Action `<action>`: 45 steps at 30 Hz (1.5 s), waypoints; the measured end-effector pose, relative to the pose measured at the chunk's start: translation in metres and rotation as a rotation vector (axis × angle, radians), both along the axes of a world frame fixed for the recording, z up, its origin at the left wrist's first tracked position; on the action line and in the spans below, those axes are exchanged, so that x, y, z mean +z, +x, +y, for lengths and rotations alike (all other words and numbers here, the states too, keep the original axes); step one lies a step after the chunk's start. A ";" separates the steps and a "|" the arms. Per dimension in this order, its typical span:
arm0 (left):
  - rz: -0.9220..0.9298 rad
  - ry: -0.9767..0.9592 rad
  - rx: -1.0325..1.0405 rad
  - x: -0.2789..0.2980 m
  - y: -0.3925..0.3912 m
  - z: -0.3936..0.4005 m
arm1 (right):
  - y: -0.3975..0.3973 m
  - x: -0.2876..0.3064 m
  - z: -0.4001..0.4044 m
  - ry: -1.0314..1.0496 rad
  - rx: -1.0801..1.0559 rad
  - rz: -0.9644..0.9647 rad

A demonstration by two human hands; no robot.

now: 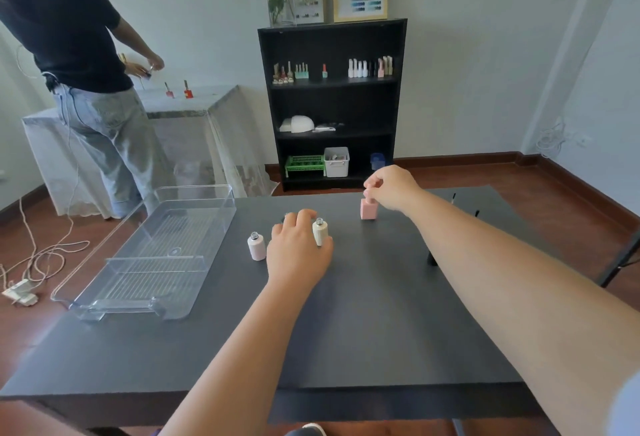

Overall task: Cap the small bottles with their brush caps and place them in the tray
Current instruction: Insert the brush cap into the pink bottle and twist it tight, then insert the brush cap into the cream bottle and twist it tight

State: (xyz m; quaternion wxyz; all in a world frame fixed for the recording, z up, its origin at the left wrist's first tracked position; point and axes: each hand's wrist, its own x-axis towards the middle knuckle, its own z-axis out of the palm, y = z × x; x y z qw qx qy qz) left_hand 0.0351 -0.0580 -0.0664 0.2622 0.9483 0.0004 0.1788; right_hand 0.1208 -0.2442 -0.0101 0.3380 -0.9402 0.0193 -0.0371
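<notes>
Your right hand (pixel 391 188) reaches far over the dark worktop (pixel 346 331). Its grip is pinched on the top of the pink square bottle (pixel 368 210), which stands upright near the far edge. Whether a cap sits under the fingers cannot be told; they hide the neck.

Your left hand (pixel 298 252) lies palm down near the middle of the worktop. Thumb and forefinger close around the cream bottle (pixel 320 232), which stands upright with its threaded neck bare. The fingertips touch something dark (pixel 284 218) just beyond them; too hidden to name.

Just left of that hand, apart from it, stands a pale pink bottle (pixel 256 246), upright, neck uncapped.

The clear tray (pixel 194 193) rests at the left side of the worktop, its near end overhanging the edge. No bottle lies in it.

To the right, partly behind your right forearm, a black cap (pixel 432 258) stands on the worktop. Two more thin dark pieces (pixel 453 197) lie near the far right corner; detail too small to make out.

A second person (pixel 86 89) stands at a cloth-draped table (pixel 194 103) at rear left. A black shelf unit (pixel 332 103) stands against the wall.
</notes>
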 end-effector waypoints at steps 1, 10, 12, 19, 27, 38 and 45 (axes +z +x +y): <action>0.034 0.043 -0.003 0.001 0.004 -0.002 | 0.001 -0.001 0.001 0.003 -0.004 0.012; 0.075 0.364 0.006 0.005 0.024 -0.017 | 0.009 0.016 -0.027 -0.198 0.170 0.077; 0.022 0.451 0.008 0.003 0.022 -0.020 | 0.009 0.030 -0.047 -0.471 0.200 0.094; -0.051 0.478 -0.090 -0.006 0.018 -0.040 | -0.007 0.042 -0.082 -1.059 0.168 0.411; 0.045 0.282 -0.189 -0.006 -0.006 -0.057 | -0.014 0.030 -0.086 -0.991 0.134 0.382; 0.148 -0.337 -0.251 -0.021 -0.033 -0.050 | -0.067 0.036 -0.080 0.104 0.255 -0.082; 0.026 -0.757 -0.174 -0.020 -0.059 -0.028 | -0.137 -0.012 -0.029 1.051 0.415 -0.065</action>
